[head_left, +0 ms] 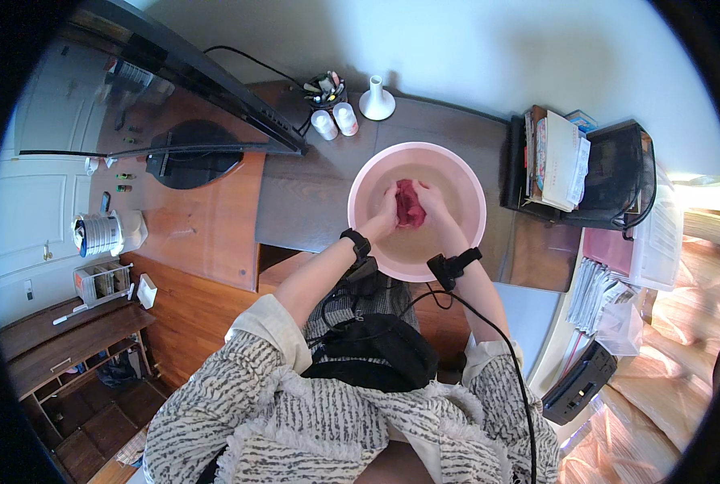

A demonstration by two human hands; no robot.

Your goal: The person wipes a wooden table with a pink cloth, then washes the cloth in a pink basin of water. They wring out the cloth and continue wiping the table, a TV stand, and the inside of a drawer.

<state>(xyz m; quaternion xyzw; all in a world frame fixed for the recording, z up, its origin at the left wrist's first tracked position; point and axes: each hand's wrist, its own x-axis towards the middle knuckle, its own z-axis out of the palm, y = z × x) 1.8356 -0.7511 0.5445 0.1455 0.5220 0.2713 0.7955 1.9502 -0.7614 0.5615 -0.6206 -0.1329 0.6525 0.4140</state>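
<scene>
A pink plastic basin [473, 181] with water in it stands on the dark desk top in front of me. Inside it I hold a bunched red cloth [409, 206] between both hands. My left hand [389, 209] grips the cloth's left side, and my right hand [430, 202] has hold of its right side. Some fingers are hidden by the cloth or turned away from view. Each wrist wears a black strap with a small device, and both forearms reach over the basin's near rim.
Behind the basin stand a white vase-like object [377, 103], two white bottles [334, 122] and a pen holder [325, 91]. A monitor [214, 78] rises at the left. At right are a file holder with papers [556, 160] and a black bag [617, 169]. A cable [514, 357] runs along my right arm.
</scene>
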